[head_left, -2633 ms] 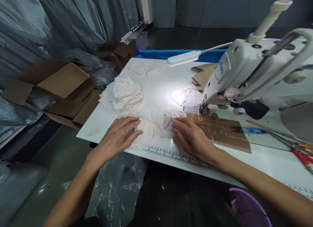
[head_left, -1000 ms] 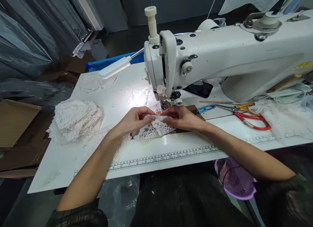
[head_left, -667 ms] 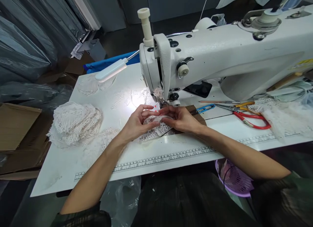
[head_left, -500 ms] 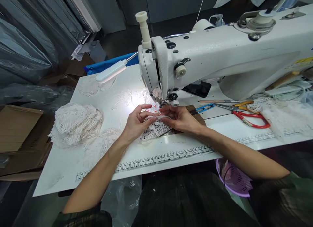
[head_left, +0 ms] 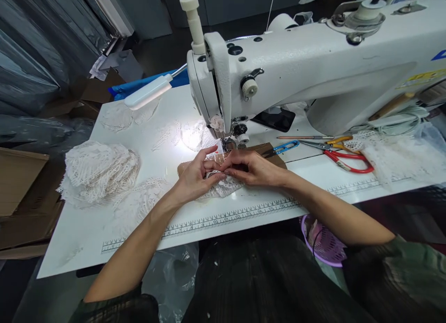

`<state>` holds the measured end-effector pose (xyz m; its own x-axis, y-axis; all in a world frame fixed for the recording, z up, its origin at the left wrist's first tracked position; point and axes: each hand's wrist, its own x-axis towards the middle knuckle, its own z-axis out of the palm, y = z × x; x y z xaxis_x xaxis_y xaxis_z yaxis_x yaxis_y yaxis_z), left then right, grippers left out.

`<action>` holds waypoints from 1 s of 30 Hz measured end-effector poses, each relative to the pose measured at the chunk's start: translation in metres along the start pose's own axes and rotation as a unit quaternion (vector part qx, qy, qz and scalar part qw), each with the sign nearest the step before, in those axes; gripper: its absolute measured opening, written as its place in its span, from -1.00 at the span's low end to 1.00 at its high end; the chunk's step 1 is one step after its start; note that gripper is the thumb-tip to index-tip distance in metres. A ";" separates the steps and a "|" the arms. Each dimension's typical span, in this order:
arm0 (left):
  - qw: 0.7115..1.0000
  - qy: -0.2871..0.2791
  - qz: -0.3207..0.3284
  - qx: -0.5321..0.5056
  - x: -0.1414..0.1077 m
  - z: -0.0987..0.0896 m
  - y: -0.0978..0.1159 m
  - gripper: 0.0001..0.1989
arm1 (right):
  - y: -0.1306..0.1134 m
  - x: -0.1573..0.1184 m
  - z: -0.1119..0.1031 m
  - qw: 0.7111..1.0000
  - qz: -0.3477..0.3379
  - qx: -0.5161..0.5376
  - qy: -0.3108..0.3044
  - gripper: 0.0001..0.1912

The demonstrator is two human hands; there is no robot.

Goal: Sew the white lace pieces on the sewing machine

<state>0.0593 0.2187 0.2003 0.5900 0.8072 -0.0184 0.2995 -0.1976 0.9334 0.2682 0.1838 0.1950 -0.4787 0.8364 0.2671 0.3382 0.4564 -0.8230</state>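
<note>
White lace fabric (head_left: 223, 187) lies bunched just in front of the needle of a white sewing machine (head_left: 289, 67). My left hand (head_left: 197, 177) pinches its left part between thumb and fingers. From the other side my right hand (head_left: 252, 167) grips the lace with thumb and forefinger, and the fingertips of both hands nearly meet. Under and behind the fingers, the edge of the lace is hidden. A brown plate (head_left: 275, 160) sits beneath the work, and blue thread snips (head_left: 286, 147) rest on it, right of my right hand.
A thick lace stack (head_left: 101, 172) and a looser lace pile (head_left: 141, 202) lie on the left of the white table (head_left: 87, 239). To the right are red-handled scissors (head_left: 348, 161), a phone (head_left: 275, 119) and more lace (head_left: 400, 151). A lamp (head_left: 148, 92) lights the needle area. A purple basket (head_left: 324, 244) stands below the edge.
My hands have drawn closer together, and the lace between them has been pulled toward me, away from the needle. More of the brown plate shows. The view has shifted slightly.
</note>
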 end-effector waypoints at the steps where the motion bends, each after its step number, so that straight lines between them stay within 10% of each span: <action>1: 1.000 -0.011 -0.002 -0.015 0.000 0.000 0.000 -0.32 | 0.000 0.000 0.001 1.000 0.000 -0.001 -0.001 -0.86; 19: 0.998 -0.021 -0.039 -0.047 -0.001 -0.011 0.005 -0.39 | 0.001 -0.002 0.008 0.947 0.158 0.258 0.108 -0.79; 30: 0.998 -0.057 -0.031 -0.017 -0.005 -0.010 0.010 -0.40 | -0.005 -0.006 0.007 0.962 0.117 0.245 -0.005 -0.86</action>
<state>0.0521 0.2185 0.2135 0.6525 0.7488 -0.1160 0.3146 -0.1284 0.9405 0.2637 0.1748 0.1943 -0.4445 0.8947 0.0435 0.0158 0.0563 -0.9983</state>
